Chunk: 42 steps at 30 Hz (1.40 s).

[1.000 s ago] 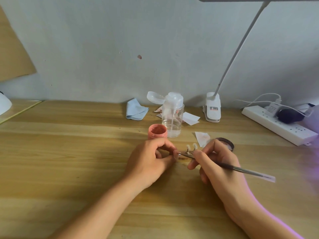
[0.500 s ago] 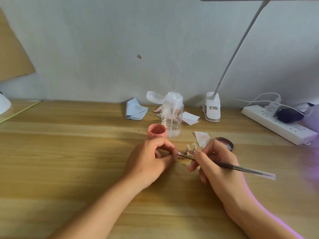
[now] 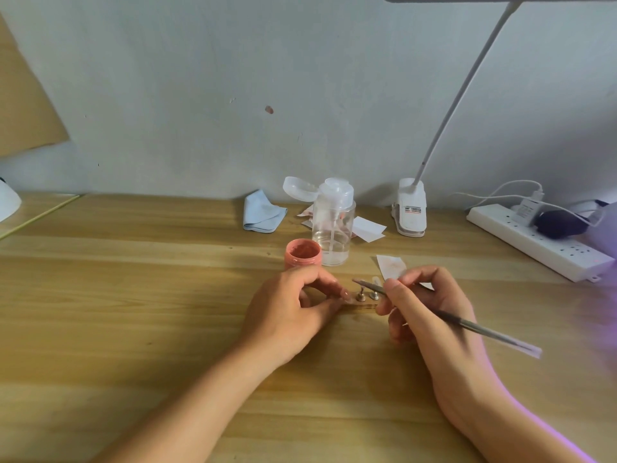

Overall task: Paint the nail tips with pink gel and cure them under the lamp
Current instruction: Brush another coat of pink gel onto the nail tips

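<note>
An open pink gel jar [image 3: 302, 252] stands on the wooden desk [image 3: 133, 312] just beyond my left hand [image 3: 290, 312]. That hand's fingers are curled, and its thumb and forefinger pinch the left end of a small nail tip holder [image 3: 362, 305]. Two nail tips on metal stands [image 3: 367, 294] rise from the holder. My right hand [image 3: 430, 315] grips a thin grey brush [image 3: 474, 327] like a pen. The brush tip hovers slightly above and behind the nail tips. Purple light [image 3: 601, 295] glows at the right edge; its source is out of view.
Behind the jar stand a clear pump bottle [image 3: 334, 225] with its cap flipped open, a folded blue cloth [image 3: 263, 212] and paper scraps [image 3: 367, 228]. A white clip lamp [image 3: 411, 208] sits by the wall. A power strip [image 3: 534, 243] with plugs lies at the right.
The brush tip has lifted off the spot by my left fingertips and now hovers behind the nail tips. My left hand has stayed in place.
</note>
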{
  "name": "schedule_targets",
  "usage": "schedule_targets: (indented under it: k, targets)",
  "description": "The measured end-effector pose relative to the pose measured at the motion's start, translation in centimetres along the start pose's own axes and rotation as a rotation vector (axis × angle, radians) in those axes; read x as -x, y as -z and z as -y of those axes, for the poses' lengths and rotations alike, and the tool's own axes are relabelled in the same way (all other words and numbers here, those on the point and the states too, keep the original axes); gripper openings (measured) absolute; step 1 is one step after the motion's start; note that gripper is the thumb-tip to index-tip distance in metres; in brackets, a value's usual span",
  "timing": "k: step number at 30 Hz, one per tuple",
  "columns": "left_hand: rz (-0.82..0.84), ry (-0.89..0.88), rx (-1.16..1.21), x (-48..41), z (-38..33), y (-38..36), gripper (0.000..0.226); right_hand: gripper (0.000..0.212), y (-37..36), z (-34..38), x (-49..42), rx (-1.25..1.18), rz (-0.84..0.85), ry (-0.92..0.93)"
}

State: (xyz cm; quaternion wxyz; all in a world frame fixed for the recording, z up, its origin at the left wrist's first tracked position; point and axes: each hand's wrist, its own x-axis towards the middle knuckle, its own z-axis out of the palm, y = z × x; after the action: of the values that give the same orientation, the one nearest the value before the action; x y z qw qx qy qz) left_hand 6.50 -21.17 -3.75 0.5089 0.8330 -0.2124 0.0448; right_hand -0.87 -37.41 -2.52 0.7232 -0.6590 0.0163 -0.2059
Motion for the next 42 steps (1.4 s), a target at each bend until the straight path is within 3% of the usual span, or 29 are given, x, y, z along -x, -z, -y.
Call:
schedule_targets:
  k: [6,20,26,42]
  targets:
    - [0.002,0.01,-0.032,0.1,0.04,0.01,0.009,0.027,-0.15,0.06,-0.01,0.07,0.045,0.016]
    - [0.009,0.008,-0.025,0.07,0.14,0.03,0.013,0.023,-0.52,0.15,0.12,0.165,0.073,0.051]
    - [0.015,0.005,0.004,0.1,0.05,0.07,0.012,0.024,-0.18,0.23,0.07,0.055,-0.033,-0.005]
    - [0.007,0.021,0.026,0.01,0.11,-0.01,0.014,0.029,-0.4,0.25,0.09,0.086,0.006,-0.008]
